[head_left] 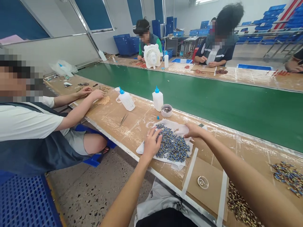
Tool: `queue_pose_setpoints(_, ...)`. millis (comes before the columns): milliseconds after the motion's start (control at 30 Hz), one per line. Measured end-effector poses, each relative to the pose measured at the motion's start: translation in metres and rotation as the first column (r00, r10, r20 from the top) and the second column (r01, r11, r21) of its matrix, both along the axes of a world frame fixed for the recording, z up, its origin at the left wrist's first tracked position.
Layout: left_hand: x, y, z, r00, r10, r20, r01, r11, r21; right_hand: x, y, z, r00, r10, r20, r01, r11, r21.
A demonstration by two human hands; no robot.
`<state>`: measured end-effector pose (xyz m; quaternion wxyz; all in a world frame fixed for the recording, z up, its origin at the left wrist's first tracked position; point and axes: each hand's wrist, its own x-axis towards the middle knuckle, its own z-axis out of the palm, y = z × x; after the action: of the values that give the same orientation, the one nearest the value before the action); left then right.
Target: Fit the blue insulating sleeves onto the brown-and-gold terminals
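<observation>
A white cloth (178, 166) lies on the table in front of me, bearing a heap of small blue-and-gold parts (174, 146). At the heap's left side my left hand (152, 142) rests with its fingers spread, touching the parts and the cloth. My right hand (193, 130) is at the far right edge of the cloth, fingertips apart and pointing toward the heap; some of its fingers are hidden. No object shows in either hand. Just beyond the cloth are a small blue cap (158, 118) and a round tub (166, 110) with dark contents.
White bottles (157, 99) with blue tips stand by the green conveyor belt (189, 91). Tweezers (123, 119) lie left of the cloth. To the right are a clear dish (203, 182) on taped cardboard and more parts (242, 205). A co-worker (30, 123) sits at left.
</observation>
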<state>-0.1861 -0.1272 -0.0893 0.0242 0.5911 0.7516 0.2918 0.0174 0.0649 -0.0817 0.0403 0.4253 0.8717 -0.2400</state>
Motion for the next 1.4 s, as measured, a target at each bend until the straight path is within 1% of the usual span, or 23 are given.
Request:
queue_pose_setpoints(33,-0.01,-0.013,0.003,0.996,0.086,0.017,-0.086,0.996,0.002,-0.008,0.002,0.007,0.999,0.026,-0.023,-0.026,0.999,0.026)
queue_pose_setpoints(100,-0.027,-0.041,0.006,0.963,0.264,0.054,-0.263,0.965,-0.014,-0.03,0.002,0.021,0.992,0.091,-0.09,-0.083,0.992,0.092)
queue_pose_setpoints(133,-0.033,-0.054,0.006,0.941,0.33,0.074,-0.328,0.944,-0.037,-0.045,0.0,0.026,0.983,0.133,-0.127,-0.117,0.985,0.126)
queue_pose_setpoints(167,-0.037,-0.066,0.004,0.923,0.372,0.098,-0.367,0.928,-0.069,-0.06,-0.003,0.03,0.97,0.183,-0.162,-0.158,0.975,0.155)
queue_pose_setpoints(233,-0.038,-0.082,-0.002,0.904,0.397,0.159,-0.379,0.916,-0.133,-0.093,-0.013,0.032,0.935,0.29,-0.204,-0.253,0.949,0.19)
queue_pose_setpoints(333,-0.035,-0.087,-0.01,0.88,0.398,0.259,-0.356,0.914,-0.193,-0.135,-0.028,0.023,0.886,0.421,-0.193,-0.389,0.903,0.181)
queue_pose_setpoints(400,-0.033,-0.085,-0.011,0.854,0.403,0.328,-0.349,0.912,-0.214,-0.153,-0.032,0.013,0.879,0.45,-0.158,-0.426,0.89,0.163)
queue_pose_setpoints(500,-0.035,-0.082,-0.007,0.808,0.381,0.449,-0.308,0.923,-0.23,-0.165,-0.03,0.002,0.893,0.438,-0.106,-0.424,0.896,0.131)
queue_pose_setpoints(600,-0.033,-0.08,-0.001,0.753,0.305,0.582,-0.206,0.951,-0.232,-0.165,-0.022,0.0,0.894,0.443,-0.065,-0.439,0.896,0.073)
queue_pose_setpoints(700,-0.024,-0.077,0.004,0.691,0.228,0.686,-0.106,0.971,-0.215,-0.158,-0.015,0.004,0.886,0.461,-0.036,-0.461,0.887,0.009)
queue_pose_setpoints(833,-0.012,-0.072,0.009,0.638,0.161,0.753,-0.049,0.984,-0.168,-0.143,-0.012,0.009,0.886,0.462,-0.039,-0.463,0.886,-0.021)
queue_pose_setpoints(1033,0.005,-0.072,0.021,0.626,0.102,0.773,0.01,0.99,-0.139,-0.119,-0.01,0.015,0.889,0.45,-0.087,-0.452,0.892,-0.007)
queue_pose_setpoints(1200,0.026,-0.07,0.034,0.635,0.058,0.77,0.061,0.99,-0.125,-0.093,-0.006,0.021,0.894,0.419,-0.159,-0.418,0.907,0.042)
queue_pose_setpoints(1300,0.039,-0.066,0.04,0.633,0.018,0.774,0.108,0.988,-0.111,-0.076,-0.002,0.021,0.898,0.395,-0.191,-0.39,0.918,0.065)
queue_pose_setpoints(1400,0.052,-0.059,0.042,0.625,-0.027,0.78,0.163,0.982,-0.097,-0.06,0.002,0.019,0.907,0.371,-0.199,-0.365,0.928,0.067)
